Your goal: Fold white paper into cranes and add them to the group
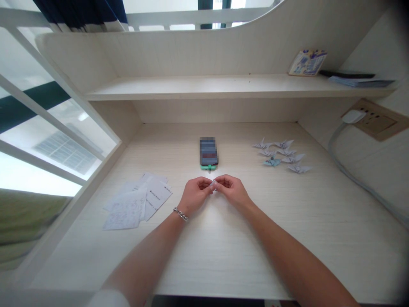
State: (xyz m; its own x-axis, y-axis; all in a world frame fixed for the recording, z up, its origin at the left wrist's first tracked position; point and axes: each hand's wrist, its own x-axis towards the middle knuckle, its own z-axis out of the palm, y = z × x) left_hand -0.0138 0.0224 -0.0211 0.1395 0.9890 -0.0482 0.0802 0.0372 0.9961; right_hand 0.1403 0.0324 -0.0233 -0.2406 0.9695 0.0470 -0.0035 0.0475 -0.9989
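Observation:
Between my fingertips, over the middle of the desk, is a small piece of folded white paper (214, 183), mostly covered by the fingers. My left hand (198, 190) pinches it from the left; a chain bracelet (180, 214) circles that wrist. From the right, my right hand (230, 189) pinches the same paper, thumbs close together. Just beyond the hands lies a phone (208, 151) with a green edge, its screen blurred out. Several folded paper cranes (292, 158) sit to the right, one of them a light blue crane (272, 162).
Loose sheets of paper (128, 202) overlap on the left of the desk (204, 256). A shelf (198, 87) spans the back, bearing a small patterned packet (308, 62) and flat dark and grey items. A cable (358, 181) runs down from the wall socket (380, 120) at right.

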